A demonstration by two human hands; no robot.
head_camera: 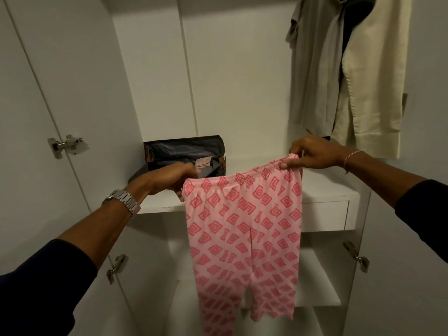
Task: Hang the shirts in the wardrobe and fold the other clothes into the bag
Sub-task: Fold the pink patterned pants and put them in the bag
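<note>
Pink trousers up, bag waiting behind your left hand

Your left hand point(174, 180) and right hand point(312, 154) each pinch a waistband corner, so the pink trousers point(242, 234) hang long-axis straight down. The bag point(184, 151) on the shelf point(327, 197) sits nearer your left, I'd guess.

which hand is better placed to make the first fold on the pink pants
Right, probably. The right hand pinches the free waistband corner of the pants and can swing it across to the left hand, which holds the other corner near the bag.
</note>
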